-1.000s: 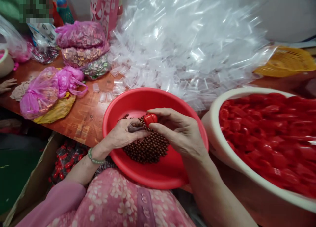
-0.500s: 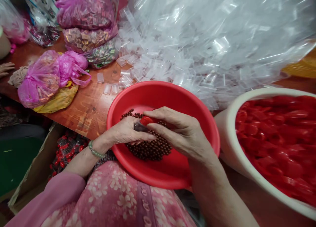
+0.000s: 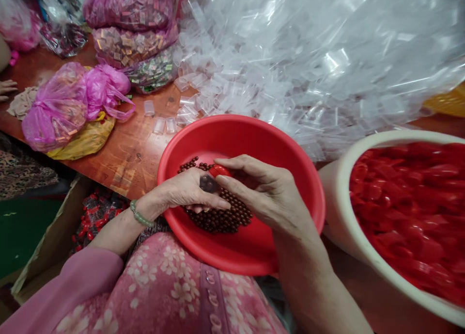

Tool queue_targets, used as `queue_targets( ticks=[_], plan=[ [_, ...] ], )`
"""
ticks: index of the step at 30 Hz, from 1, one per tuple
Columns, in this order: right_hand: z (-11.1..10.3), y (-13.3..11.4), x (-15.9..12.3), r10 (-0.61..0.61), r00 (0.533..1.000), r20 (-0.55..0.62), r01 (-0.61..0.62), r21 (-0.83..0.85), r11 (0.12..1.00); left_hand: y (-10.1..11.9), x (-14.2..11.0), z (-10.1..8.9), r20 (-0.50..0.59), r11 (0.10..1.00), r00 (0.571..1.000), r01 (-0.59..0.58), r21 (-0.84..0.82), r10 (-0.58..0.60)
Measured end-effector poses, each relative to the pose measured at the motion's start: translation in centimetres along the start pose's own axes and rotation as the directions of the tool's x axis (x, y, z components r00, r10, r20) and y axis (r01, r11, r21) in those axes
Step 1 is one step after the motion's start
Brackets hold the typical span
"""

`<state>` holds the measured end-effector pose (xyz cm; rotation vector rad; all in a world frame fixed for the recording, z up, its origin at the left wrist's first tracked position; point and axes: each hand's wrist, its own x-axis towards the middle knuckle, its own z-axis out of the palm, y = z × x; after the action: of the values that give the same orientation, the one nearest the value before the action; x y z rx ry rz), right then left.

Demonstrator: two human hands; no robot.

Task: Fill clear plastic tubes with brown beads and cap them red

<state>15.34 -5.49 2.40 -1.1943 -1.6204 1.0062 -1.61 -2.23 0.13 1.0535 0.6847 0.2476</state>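
Note:
Over a red basin, my left hand is closed around a small clear container with dark contents showing at its top. Part of the container is hidden by the thumb and fingers. A red plastic cap is pinched between the thumb and fingertips of my right hand, right by the container's mouth. Whether cap and container touch, I cannot tell. Below both hands, a heap of brown beads lies on the basin's floor.
A white tub of red caps stands at right. Clear containers are piled behind the basin. Pink bags sit at left on the wooden table. An open box holds red-capped containers. Another person's hand rests far left.
The red cap has tilted and shifted slightly in my right fingers, and more of the container's dark contents shows. The whole view has moved a little.

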Motion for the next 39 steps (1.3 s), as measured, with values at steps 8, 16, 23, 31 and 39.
queue_targets(
  ticks=[8,16,23,31,39],
  plan=[
    [-1.2,-0.2,-0.2,-0.012,0.994,0.105,0.02,-0.078,0.997,0.2,-0.1,0.2,-0.004,0.997,0.999,0.045,0.057,-0.045],
    [-0.6,1.2,0.3,0.112,0.992,0.06,-0.113,0.014,0.994,0.0,0.4,-0.5,0.095,0.906,0.993,0.105,-0.411,-0.072],
    [1.3,1.9,-0.6,-0.119,0.986,0.114,0.158,-0.45,0.879,-0.4,1.5,0.0,-0.093,0.858,0.994,0.001,-0.513,-0.057],
    [2.8,1.8,-0.5,-0.311,0.95,0.026,0.234,-0.719,0.654,-0.1,1.7,0.1,-0.061,0.885,0.998,-0.024,-0.466,-0.005],
    [1.9,2.0,-0.5,-0.455,0.888,0.067,0.349,-0.744,0.57,-0.1,1.7,-0.3,0.055,0.883,0.998,0.002,-0.469,0.027]
  ],
)
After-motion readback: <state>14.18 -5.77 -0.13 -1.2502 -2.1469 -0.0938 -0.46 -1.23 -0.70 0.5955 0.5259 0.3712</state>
